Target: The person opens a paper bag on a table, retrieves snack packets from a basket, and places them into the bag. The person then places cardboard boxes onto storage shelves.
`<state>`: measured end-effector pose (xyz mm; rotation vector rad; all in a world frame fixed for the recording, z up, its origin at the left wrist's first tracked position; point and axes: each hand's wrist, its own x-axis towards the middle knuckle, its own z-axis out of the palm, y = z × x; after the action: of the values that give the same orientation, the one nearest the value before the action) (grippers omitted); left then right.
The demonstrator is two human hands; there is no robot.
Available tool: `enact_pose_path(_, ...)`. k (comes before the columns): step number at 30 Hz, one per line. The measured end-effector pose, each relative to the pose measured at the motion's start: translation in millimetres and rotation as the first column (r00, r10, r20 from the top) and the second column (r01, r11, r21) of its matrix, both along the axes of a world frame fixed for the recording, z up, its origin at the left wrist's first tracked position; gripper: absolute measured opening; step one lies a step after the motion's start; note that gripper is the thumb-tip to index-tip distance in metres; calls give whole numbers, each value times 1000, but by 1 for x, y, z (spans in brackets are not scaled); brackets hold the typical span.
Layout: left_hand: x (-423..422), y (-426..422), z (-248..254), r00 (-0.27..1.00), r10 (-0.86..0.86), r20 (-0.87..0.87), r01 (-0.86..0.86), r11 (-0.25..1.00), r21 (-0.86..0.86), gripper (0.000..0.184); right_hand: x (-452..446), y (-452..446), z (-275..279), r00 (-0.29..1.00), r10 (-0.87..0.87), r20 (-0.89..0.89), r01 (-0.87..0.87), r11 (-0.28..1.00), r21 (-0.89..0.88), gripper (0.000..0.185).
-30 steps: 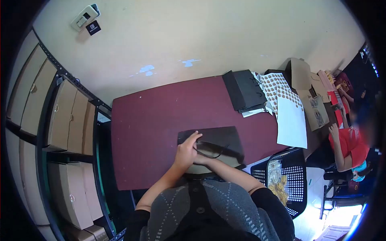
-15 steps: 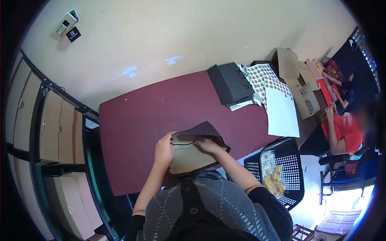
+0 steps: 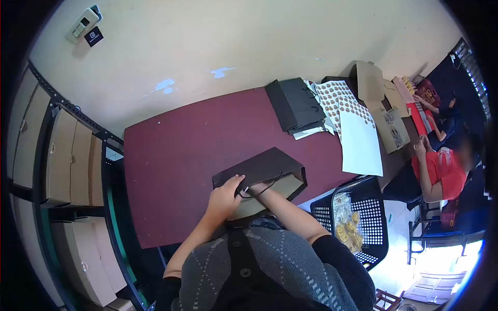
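A black paper bag [image 3: 259, 167] with a tan inside lies at the near edge of the maroon table [image 3: 176, 171], its mouth facing me. My left hand [image 3: 226, 196] grips the bag's left side near the rim, fingers on the black panel, beside a black cord handle. Inside the mouth is my right hand [image 3: 257, 189]; its fingers are hidden by the bag. The cord handle crosses near my right wrist.
Black bags [image 3: 298, 106] are stacked at the table's back right, beside white printed sheets [image 3: 360, 145]. A black basket [image 3: 373, 223] with plastic packets stands right. Shelves with boxes [image 3: 62, 155] stand left. Two people [image 3: 441, 173] are at the far right.
The bag's mouth now gapes wider to the right, with its black panel raised. My right hand has gone deeper inside, and my left hand has moved slightly right along the rim.
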<state>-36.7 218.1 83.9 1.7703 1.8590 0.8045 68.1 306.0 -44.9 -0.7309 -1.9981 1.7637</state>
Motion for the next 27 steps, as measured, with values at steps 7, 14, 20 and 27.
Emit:
enact_pose_path(7, -29, 12, 5, 968, 250, -14, -251, 968, -15, 34, -33, -28, 23, 756, 402, 516, -516, 852, 91, 38)
enact_pose_path(14, -75, 8, 6, 875, 474, 102, -444, 867, -228, 58, 7, 2, 99, 638, -430, 639, -274, 649, 710, 32)
enact_pose_path(20, -120, -13, -50, 440, 538, 719, -307, 843, -442, 37, 43, 39, 116, 639, -736, 224, 271, 488, 830, 63)
enact_pose_path(27, -124, -20, -11, 784, 423, 455, -448, 892, -56, 65, 31, 39, 101, 736, -677, -18, 607, 647, 461, 71)
